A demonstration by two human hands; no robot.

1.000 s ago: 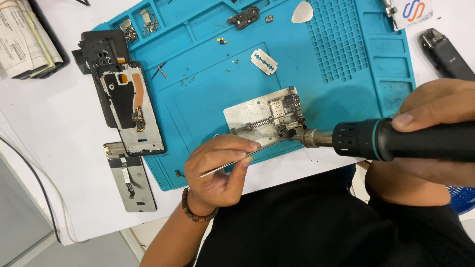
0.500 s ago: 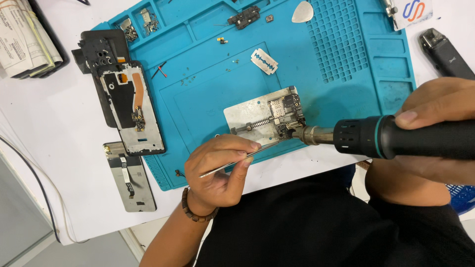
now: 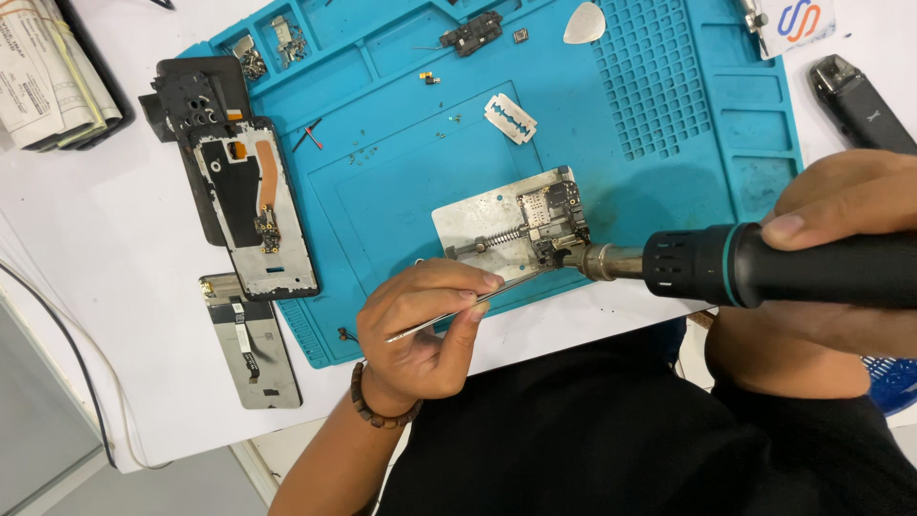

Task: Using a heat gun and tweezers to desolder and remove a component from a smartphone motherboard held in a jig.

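Note:
My left hand (image 3: 420, 325) grips metal tweezers (image 3: 478, 301), their tips reaching toward a small circuit board (image 3: 554, 215) clamped on a silver holder plate (image 3: 482, 225). My right hand (image 3: 841, 244) holds a black hot-air tool with a teal ring (image 3: 764, 272); its metal nozzle (image 3: 607, 260) points at the board's near edge, almost touching it. The plate rests on a blue work mat (image 3: 411, 162).
An opened phone frame (image 3: 253, 205) lies across the mat's left edge, with a phone panel (image 3: 250, 339) below it. A razor blade (image 3: 509, 118), a white pick (image 3: 584, 23) and small parts sit on the mat. Papers (image 3: 43, 76) lie far left, a black device (image 3: 860, 100) far right.
The hot-air tool's nozzle has shifted slightly right along the board. My left hand with the tweezers has stayed in place.

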